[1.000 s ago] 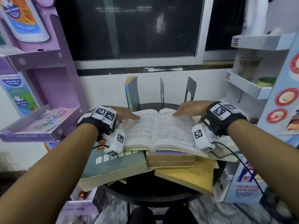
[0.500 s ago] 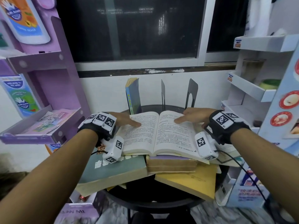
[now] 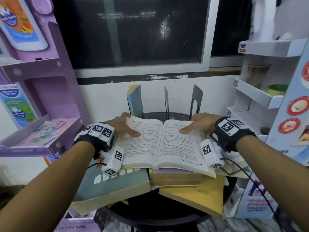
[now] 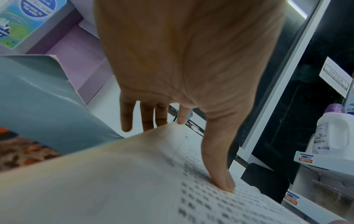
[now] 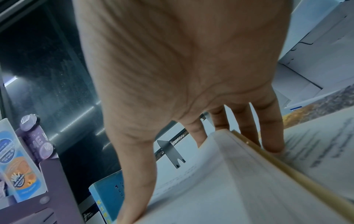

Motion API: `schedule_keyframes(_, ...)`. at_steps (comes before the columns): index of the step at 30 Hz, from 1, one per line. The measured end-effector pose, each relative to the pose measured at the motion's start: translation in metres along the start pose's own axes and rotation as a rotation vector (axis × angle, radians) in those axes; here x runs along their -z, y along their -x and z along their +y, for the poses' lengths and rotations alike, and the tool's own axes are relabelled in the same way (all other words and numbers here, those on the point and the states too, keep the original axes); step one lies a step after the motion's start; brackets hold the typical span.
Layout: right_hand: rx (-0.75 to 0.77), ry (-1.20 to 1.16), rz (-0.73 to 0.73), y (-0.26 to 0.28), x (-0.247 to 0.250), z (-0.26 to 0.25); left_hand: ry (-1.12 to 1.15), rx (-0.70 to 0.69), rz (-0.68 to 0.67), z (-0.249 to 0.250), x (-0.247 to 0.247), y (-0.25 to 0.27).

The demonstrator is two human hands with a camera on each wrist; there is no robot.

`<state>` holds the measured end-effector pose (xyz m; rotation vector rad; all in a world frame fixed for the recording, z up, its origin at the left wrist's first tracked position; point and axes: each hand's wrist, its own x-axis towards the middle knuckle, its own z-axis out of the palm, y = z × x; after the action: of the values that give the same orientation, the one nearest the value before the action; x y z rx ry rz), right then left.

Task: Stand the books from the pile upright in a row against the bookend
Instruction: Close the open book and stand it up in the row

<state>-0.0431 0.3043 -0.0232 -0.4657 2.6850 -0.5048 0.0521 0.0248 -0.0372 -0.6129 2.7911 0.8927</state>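
An open book (image 3: 162,144) lies on top of the pile on a round black table (image 3: 150,213). My left hand (image 3: 132,124) holds its left half, thumb (image 4: 220,174) pressed on the page and fingers over the outer edge. My right hand (image 3: 192,124) holds its right half the same way, with fingers (image 5: 268,133) behind the cover. A blue book (image 3: 134,101) stands upright at the back left. To its right stand two black metal bookends (image 3: 166,101) (image 3: 196,101), apart from it. Below lie a grey-green book (image 3: 117,183), a purple-topped book (image 3: 175,177) and a yellow book (image 3: 197,196).
A purple display shelf (image 3: 38,138) stands close on the left, and white shelves (image 3: 255,96) close on the right. A wall and dark window (image 3: 133,30) rise just behind the table. The pile overhangs the table's front edge. Cables run from the right wrist camera (image 3: 212,153).
Both hands keep their hold at the sides of the open book. Only the head view has shifted slightly.
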Motion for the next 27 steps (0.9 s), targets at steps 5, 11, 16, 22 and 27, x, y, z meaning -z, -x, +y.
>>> schedule_keyframes(5, 0.012, -0.038, 0.021, -0.004, 0.003, -0.002, 0.048, -0.069, 0.064, 0.0, 0.003, 0.002)
schedule_keyframes(11, 0.048, -0.132, 0.052, -0.003, 0.008, -0.002, 0.157, -0.149, 0.094, -0.001, 0.015, 0.006)
schedule_keyframes(16, 0.064, -0.105, 0.143, 0.002, 0.015, -0.004, 0.169, -0.217, 0.101, 0.011, 0.022, 0.013)
schedule_keyframes(22, 0.126, -0.142, 0.247, 0.016, 0.033, -0.015, 0.202, -0.314, 0.166, 0.029, 0.038, 0.031)
schedule_keyframes(27, 0.202, -0.23, 0.374, 0.03, 0.056, -0.031, 0.284, -0.434, 0.276, 0.039, 0.057, 0.049)
